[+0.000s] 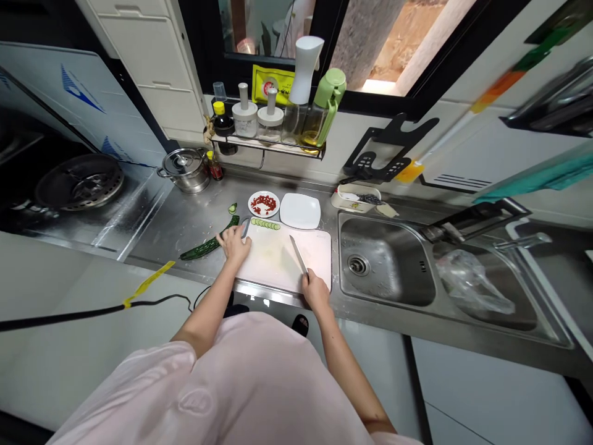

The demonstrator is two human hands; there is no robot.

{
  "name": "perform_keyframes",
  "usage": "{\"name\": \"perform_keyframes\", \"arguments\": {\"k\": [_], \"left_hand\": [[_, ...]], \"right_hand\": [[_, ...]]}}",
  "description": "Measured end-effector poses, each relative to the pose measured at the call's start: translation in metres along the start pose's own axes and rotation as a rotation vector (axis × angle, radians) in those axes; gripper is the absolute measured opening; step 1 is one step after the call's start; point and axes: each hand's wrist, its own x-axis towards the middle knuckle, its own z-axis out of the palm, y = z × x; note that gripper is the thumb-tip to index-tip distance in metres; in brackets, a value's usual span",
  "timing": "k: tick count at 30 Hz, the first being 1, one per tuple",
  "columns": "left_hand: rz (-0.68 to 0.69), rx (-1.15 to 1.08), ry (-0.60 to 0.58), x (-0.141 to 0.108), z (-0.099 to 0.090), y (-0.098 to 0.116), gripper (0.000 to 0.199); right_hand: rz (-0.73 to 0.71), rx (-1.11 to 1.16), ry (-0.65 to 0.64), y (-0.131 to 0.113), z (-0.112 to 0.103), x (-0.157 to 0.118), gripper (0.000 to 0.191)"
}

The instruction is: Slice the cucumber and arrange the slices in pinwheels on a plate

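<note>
The left hand's fingers point(233, 233) rest at the left edge of the cutting board point(273, 272), a cucumber point(208, 242) just left of them and cucumber slices point(265, 224) ahead on the board. The right hand's fingers point(309, 282) wrap a kitchen knife point(298, 253), with a sink point(384, 259) to their right. Two plates point(299, 211) stand on the worktop point(185, 228) behind the board.

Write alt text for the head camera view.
A person's right hand holds a kitchen knife over a white cutting board, while the left hand sits at the board's edge beside a long green cucumber. A row of cucumber slices lies on the board, with a steel sink to the right.
</note>
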Motion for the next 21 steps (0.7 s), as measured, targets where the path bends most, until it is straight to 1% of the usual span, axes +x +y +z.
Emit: {"name": "perform_keyframes", "arguments": {"k": [3, 8, 14, 21], "left_hand": [[0.107, -0.033, -0.121, 0.003, 0.021, 0.023, 0.039], [0.199, -0.025, -0.247, 0.02, 0.052, 0.051, 0.038], [0.279, -0.005, -0.269, 0.043, 0.071, 0.067, 0.038], [0.343, 0.016, -0.291, 0.055, 0.082, 0.071, 0.028]], "right_hand": [[-0.002, -0.012, -0.011, -0.002, -0.002, -0.001, 0.039], [-0.013, -0.038, -0.037, -0.003, -0.006, 0.0, 0.038], [-0.022, -0.06, -0.035, -0.003, -0.006, 0.001, 0.035], [-0.018, -0.07, -0.028, -0.001, -0.004, 0.002, 0.034]]}}
